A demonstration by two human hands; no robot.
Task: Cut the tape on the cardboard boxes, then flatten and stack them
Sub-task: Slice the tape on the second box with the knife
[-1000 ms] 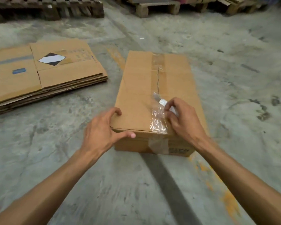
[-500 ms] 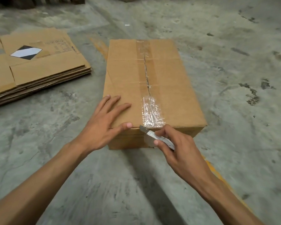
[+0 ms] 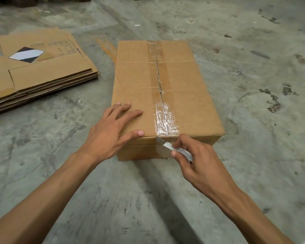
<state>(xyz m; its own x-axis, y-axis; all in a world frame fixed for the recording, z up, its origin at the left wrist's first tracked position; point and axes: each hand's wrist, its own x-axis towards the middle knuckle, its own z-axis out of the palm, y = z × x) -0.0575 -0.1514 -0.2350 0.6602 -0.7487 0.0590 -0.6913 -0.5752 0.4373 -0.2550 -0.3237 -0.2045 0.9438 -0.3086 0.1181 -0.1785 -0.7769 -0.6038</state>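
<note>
A closed cardboard box (image 3: 187,95) lies on the concrete floor in front of me. Brown tape (image 3: 157,55) runs down its top seam, slit along the middle, with wrinkled clear tape (image 3: 165,122) at the near end. My left hand (image 3: 111,132) rests flat on the box's near left corner, fingers spread. My right hand (image 3: 199,161) grips a small white cutter (image 3: 176,150), its blade at the tape on the near top edge of the box.
A stack of flattened cardboard boxes (image 3: 42,71) with a black and white diamond label lies on the floor to the left. Stained concrete floor (image 3: 253,50) surrounds the box. A faded orange line (image 3: 107,48) runs under the box.
My right hand has drawn the cutter along the top seam toward me, down to the box's near edge. My left hand has flattened onto the top. The view has tilted down.
</note>
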